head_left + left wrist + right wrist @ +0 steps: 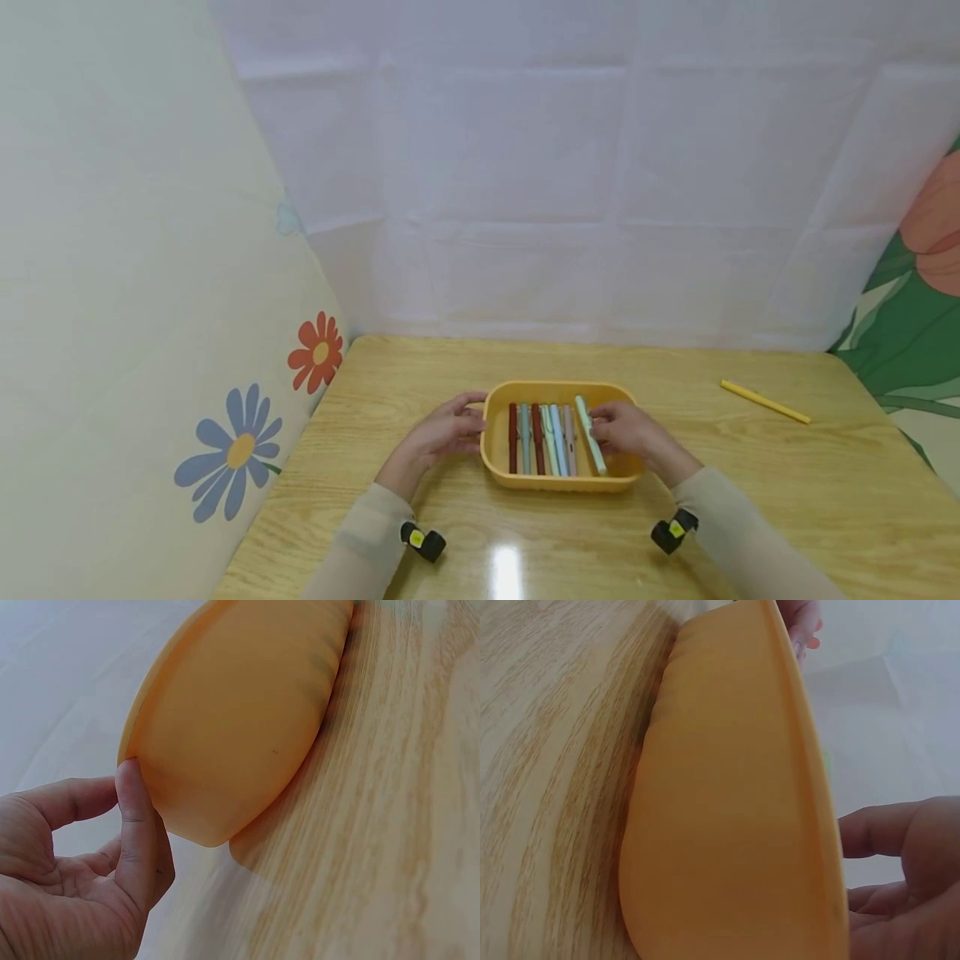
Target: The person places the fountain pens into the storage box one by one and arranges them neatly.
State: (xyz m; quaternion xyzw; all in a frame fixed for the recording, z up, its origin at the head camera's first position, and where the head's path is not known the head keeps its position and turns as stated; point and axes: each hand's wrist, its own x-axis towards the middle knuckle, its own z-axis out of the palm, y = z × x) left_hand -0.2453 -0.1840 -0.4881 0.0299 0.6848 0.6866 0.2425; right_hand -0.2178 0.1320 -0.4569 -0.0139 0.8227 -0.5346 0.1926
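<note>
A shallow yellow-orange tray (558, 483) stands on the wooden table. My left hand (446, 429) pinches its left rim; the left wrist view shows the thumb and a finger at the rim (135, 724). Inside, several pens lie side by side: dark red pens (513, 440), a grey-green pen (526, 440), a pale green pen (557, 442), a light blue pen (560, 442) and a mauve pen (570, 442). To their right is a slanted mint-green pen (589, 433), which my right hand (626, 429) holds by its side. In the right wrist view the tray wall (727, 765) hides those fingertips.
A yellow pen-like stick (765, 402) lies apart on the table (750, 483), toward the right. White cloth (525, 167) hangs behind the table's far edge. A wall (127, 208) with painted flowers borders the left side, and a floral panel (915, 342) the right.
</note>
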